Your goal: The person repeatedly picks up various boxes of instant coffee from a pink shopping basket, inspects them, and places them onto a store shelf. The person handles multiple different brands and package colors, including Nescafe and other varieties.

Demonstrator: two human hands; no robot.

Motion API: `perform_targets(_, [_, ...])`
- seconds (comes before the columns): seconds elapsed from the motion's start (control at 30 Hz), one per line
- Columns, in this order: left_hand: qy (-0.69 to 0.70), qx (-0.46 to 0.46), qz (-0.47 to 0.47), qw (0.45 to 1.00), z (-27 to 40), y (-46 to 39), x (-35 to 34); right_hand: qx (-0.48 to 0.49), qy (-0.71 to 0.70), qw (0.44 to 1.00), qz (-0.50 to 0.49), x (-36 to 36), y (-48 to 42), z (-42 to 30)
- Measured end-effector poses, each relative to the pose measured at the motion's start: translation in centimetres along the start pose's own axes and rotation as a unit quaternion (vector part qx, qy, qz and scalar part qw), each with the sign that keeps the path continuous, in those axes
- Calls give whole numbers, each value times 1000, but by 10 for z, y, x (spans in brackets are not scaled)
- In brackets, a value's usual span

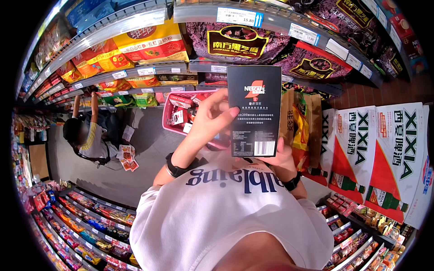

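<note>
A black Nescafé coffee box (255,122) is upright in front of my chest, its printed back with a barcode facing me. My right hand (283,155) grips it at the lower right corner, most fingers hidden behind it. At the box's left edge is my left hand (215,113), its thumb on the edge and its fingers curled. Beyond my left hand is a pink shopping basket (166,113), partly covered by that hand and forearm. Several red and white packages (178,117) lie in the basket.
Store shelves (203,64) with bagged powders, among them purple black sesame bags (237,42), curve across the front. Beer cartons (356,149) and a brown paper carton (315,135) are at right. A person (90,135) crouches at left beside papers (128,157). Candy shelves (88,230) stand behind.
</note>
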State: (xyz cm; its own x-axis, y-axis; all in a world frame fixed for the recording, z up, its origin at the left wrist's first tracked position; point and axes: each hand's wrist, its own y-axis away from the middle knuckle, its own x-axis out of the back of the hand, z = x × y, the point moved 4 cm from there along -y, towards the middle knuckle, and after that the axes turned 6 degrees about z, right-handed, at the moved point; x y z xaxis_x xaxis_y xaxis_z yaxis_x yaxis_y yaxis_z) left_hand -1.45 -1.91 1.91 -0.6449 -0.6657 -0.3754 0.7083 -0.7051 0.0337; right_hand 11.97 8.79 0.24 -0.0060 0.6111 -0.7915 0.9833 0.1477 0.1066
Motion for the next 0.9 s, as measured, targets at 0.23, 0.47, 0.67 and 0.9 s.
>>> perform_targets(0.23, [-4, -42, -85, 995, -5, -7, -28, 125, 285, 943, 121, -2, 5, -26])
perform_targets(0.47, [-142, -132, -125, 973, 10, 4, -45, 146, 383, 893, 188, 19, 20, -10])
perform_targets(0.67, [-220, -198, -184, 937, 22, 15, -41, 236, 500, 816, 167, 3, 18, -17])
perform_targets(0.9, [-216, -167, -171, 947, 19, 21, -34, 309, 549, 756, 175, 6, 15, -12])
